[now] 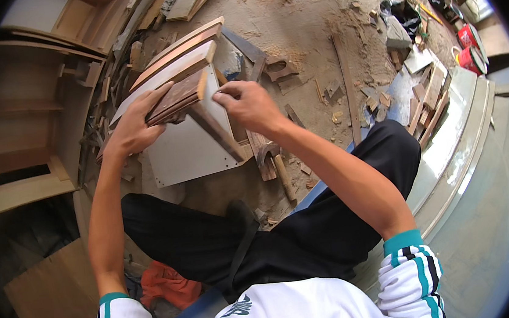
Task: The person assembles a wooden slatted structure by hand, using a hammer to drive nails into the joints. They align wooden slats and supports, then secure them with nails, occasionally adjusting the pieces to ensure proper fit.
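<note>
My left hand (pixel 136 122) is closed around a dark brown wooden piece with grooved, moulded edges (pixel 176 100), thumb below and fingers on top. The piece rests on or just above a white-panelled wooden box (pixel 189 150), whose top carries pale wooden strips (pixel 177 55). Close to the piece's right end, my right hand (pixel 248 105) is closed in a pinch; whatever lies between its fingertips is too small to make out. A brown wooden strip (pixel 218 132) slants down across the white panel below the hands. On the ground right of the box lies a hammer with a wooden handle (pixel 284 177).
Wood scraps and sawdust cover the ground (pixel 307 37). Open wooden cabinets (pixel 14 114) stand at the left. To the right are stacked offcuts (pixel 430 102), pale panels (pixel 473 199) and red cans (pixel 471 59). An orange-red cloth (pixel 167 284) lies near my leg.
</note>
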`<action>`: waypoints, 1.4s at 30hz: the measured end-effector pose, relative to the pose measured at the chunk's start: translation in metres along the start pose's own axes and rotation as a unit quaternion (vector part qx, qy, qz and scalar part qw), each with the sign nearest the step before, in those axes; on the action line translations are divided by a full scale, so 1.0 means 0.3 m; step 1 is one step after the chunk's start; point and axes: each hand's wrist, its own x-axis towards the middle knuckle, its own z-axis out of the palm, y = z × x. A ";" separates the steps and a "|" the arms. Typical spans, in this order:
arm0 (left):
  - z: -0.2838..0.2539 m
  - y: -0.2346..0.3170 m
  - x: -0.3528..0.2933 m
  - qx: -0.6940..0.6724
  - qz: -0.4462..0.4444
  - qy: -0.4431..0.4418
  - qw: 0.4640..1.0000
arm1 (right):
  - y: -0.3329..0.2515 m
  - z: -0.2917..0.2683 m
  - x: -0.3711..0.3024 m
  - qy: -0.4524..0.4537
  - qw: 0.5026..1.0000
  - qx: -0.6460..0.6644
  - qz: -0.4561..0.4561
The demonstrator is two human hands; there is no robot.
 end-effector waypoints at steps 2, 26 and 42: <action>0.034 0.012 0.032 0.016 0.004 0.006 1.000 | 0.035 -0.051 0.010 -0.022 0.999 0.021 0.039; 0.475 0.002 -0.055 0.188 0.005 0.108 0.976 | 0.164 -0.094 -0.044 -0.059 0.974 0.056 0.212; 0.476 -0.046 -0.099 0.113 0.052 0.137 0.983 | 0.222 0.016 -0.132 -0.095 0.983 0.040 0.151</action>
